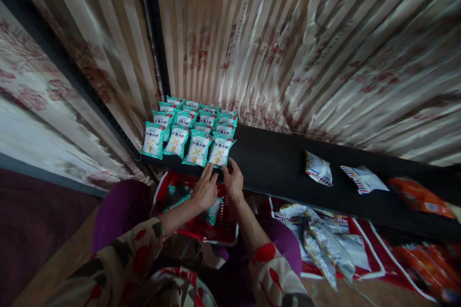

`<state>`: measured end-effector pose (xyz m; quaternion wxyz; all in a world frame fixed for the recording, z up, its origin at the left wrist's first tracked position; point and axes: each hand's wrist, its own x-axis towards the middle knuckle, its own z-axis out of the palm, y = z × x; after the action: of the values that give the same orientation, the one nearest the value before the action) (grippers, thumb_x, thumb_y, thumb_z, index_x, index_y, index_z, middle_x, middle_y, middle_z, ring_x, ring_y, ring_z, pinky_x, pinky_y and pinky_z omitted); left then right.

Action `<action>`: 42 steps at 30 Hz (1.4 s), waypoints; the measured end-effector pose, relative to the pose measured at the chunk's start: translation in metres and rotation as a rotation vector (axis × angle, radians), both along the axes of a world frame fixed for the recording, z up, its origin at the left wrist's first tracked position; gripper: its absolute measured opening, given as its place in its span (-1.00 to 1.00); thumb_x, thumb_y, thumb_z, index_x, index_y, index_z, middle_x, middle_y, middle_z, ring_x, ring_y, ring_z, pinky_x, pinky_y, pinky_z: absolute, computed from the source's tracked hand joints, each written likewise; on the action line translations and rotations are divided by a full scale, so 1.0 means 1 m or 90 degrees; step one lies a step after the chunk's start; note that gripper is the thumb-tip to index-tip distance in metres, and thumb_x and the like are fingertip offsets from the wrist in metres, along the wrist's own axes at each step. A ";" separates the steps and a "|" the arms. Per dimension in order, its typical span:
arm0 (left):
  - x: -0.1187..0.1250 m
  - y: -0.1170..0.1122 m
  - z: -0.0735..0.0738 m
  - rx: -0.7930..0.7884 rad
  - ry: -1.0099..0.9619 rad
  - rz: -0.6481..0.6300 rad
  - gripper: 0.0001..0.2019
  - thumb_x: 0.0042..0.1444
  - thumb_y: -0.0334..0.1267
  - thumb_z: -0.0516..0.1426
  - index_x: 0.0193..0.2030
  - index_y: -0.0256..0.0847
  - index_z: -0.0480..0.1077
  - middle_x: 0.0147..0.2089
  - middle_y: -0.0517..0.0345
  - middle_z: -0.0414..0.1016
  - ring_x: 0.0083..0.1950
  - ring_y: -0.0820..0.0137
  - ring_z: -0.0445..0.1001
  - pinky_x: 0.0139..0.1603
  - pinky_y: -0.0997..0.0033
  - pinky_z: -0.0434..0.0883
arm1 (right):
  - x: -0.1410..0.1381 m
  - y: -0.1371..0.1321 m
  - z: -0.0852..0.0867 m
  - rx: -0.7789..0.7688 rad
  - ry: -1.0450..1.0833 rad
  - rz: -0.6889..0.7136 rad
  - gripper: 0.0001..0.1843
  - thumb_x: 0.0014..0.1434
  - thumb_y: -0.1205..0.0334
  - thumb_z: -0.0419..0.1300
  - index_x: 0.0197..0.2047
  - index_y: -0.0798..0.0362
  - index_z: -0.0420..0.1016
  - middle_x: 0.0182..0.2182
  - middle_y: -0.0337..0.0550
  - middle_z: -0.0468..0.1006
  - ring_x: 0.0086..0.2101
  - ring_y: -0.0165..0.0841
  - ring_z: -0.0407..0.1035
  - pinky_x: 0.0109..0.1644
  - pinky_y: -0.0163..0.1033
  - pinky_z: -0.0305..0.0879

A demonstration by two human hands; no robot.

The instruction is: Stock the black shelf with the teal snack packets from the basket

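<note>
Teal snack bags (184,120), fingers (208,173) at shelf (273,159) edge, open room rightward

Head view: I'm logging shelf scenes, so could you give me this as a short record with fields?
Left hand: fingertips at the lower edge of the rightmost front packet
Right hand: near that packet's lower right corner
Teal-and-white packets: in rows on the black shelf, four in front
Red basket: below the left hand, holding more teal packets
Farther right: two striped packets, an orange packet
</note>
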<state>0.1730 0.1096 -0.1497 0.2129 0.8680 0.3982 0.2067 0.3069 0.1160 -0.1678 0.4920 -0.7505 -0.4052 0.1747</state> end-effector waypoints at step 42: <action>-0.069 -0.020 -0.145 -0.644 0.206 0.235 -0.67 0.19 -0.12 0.10 0.04 -0.25 0.32 0.02 0.03 0.39 -0.04 0.30 0.44 -0.06 0.14 0.44 | -0.088 -0.082 -0.151 -0.428 0.290 0.124 -0.90 0.03 0.40 0.17 -0.41 0.09 0.51 -0.45 -0.19 0.60 -0.35 -0.30 0.48 -0.25 -0.30 0.35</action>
<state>0.1036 0.0892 -0.2948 0.4991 0.5945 0.6205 -0.1117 0.2192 0.0345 -0.3189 0.2774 -0.7697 -0.2757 0.5046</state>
